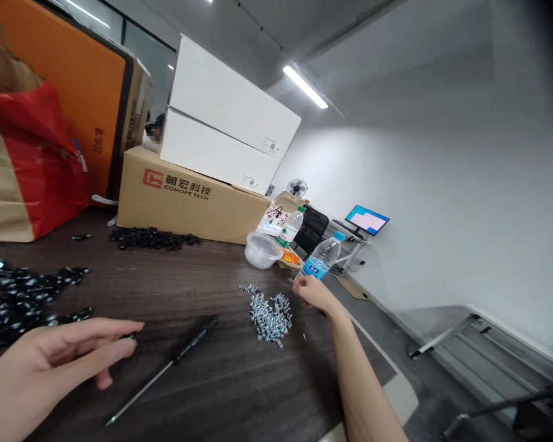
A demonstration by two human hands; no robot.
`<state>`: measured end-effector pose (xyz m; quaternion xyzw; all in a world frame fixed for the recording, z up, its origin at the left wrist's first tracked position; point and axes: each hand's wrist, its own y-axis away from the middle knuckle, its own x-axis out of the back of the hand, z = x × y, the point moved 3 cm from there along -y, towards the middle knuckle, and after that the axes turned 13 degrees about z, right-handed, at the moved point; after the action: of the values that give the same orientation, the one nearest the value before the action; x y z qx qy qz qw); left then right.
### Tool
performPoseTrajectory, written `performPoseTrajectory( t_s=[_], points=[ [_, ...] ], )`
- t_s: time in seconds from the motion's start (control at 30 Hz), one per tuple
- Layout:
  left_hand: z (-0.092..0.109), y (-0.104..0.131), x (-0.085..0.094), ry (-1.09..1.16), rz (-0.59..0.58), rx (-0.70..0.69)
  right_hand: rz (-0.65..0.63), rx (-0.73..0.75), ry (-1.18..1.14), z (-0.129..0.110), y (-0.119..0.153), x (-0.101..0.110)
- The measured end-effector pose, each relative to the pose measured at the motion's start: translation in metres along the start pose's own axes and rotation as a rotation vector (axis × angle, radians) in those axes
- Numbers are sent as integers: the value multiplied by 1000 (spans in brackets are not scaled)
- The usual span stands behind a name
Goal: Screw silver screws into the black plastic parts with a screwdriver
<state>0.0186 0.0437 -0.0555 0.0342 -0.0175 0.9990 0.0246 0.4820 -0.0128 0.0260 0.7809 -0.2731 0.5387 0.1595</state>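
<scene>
My left hand (69, 362) is at the lower left, thumb and index finger pinching a small dark part (133, 337) whose details are mostly hidden. A screwdriver (196, 339) with a black handle lies on the table just right of it, its tip pointing toward me. My right hand (311, 290) is closed, low over the table beside a heap of small silver screws (271, 318). Whatever its fingers hold, if anything, cannot be made out. One loose screw (305, 336) lies apart from the heap. Many black round parts with shiny centres (23, 294) are piled near my left hand.
Small black pieces (152, 238) lie before a cardboard box (188, 212) carrying white boxes (230, 104). A clear plastic tub (262, 250) and two bottles, one blue-capped (322, 255) and one green-capped (292, 227), stand behind the screws. A red paper bag (50, 159) stands at left.
</scene>
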Motion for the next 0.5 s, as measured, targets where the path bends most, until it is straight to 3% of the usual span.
performPoseTrajectory(
  t_s=[0.13, 0.23, 0.4, 0.5],
  points=[
    [14, 5, -5, 167, -166, 113, 53, 211, -175, -32, 16, 3],
    [25, 10, -7, 209, -284, 153, 7, 385, -335, -69, 39, -7],
    [31, 14, -10, 305, -355, 157, -145, 601, -478, -127, 93, -32],
    [23, 17, -12, 270, -347, 140, -126, 708, -490, -152, 121, -38]
  ],
)
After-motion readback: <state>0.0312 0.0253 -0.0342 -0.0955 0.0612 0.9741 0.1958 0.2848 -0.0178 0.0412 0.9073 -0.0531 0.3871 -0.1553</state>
